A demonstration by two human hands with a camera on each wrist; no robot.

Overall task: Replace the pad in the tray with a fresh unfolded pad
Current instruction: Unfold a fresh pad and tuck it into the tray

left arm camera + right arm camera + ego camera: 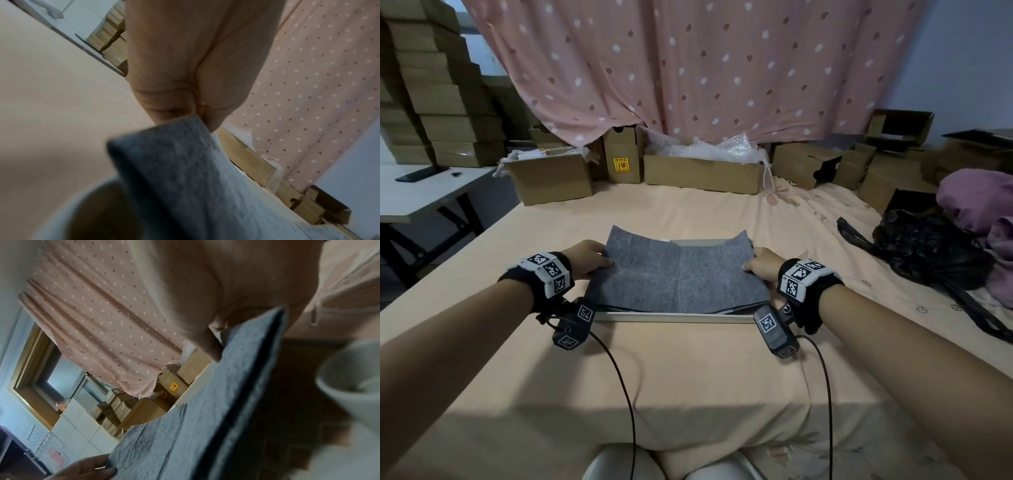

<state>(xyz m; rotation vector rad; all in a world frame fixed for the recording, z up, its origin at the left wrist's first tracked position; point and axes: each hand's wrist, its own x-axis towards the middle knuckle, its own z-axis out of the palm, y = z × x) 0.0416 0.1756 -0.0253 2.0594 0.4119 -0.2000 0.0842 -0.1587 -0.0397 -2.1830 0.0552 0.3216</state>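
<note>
A grey felt pad (678, 274) is spread over a shallow white tray (674, 318) on the peach-covered table, its far corners curling up. My left hand (589, 258) pinches the pad's left edge, thumb on top. My right hand (762, 263) pinches the right edge the same way. In the left wrist view the fingers (185, 91) close on the grey pad (180, 162). The right wrist view shows the thumb (209, 345) on the pad (185, 434), a darker layer below its edge, and the tray's rounded white corner (349, 394).
Cardboard boxes (702, 171) line the far edge of the table under a pink dotted curtain (688, 68). A black plastic bag (928, 246) and purple cloth (983, 202) lie at the right. A white side table (424, 192) stands at the left.
</note>
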